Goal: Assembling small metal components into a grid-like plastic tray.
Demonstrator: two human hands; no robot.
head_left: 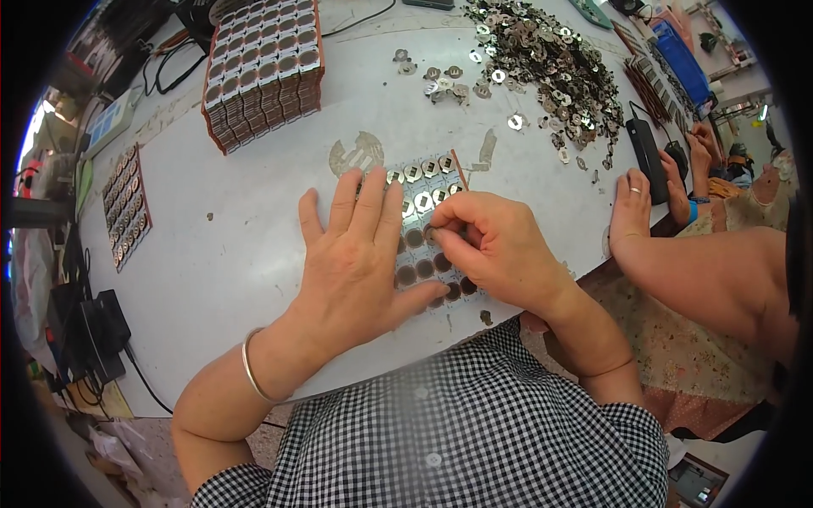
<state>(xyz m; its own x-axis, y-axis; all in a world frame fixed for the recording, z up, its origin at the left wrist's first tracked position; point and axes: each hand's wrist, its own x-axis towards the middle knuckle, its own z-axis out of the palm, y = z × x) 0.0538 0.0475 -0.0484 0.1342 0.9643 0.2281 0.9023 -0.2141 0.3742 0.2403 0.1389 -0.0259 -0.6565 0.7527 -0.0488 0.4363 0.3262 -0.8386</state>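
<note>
1. While the left hand lies flat over the board with its fingers spread, the right hand bends its thumb and finger close together over one of the board's round spots.
2. I cannot tell if the right fingertips grip a small bit. The two hands are near each other but apart.
3. The board sits on the white table, under both hands. Its far rows have shiny clips; its near rows show dark circles.
4. Past the board, to its right, is a big pile of metal bits.
5. Past the board, to its left, is a tall stack of boards.
6. Right of the board rests another person's hand.
</note>
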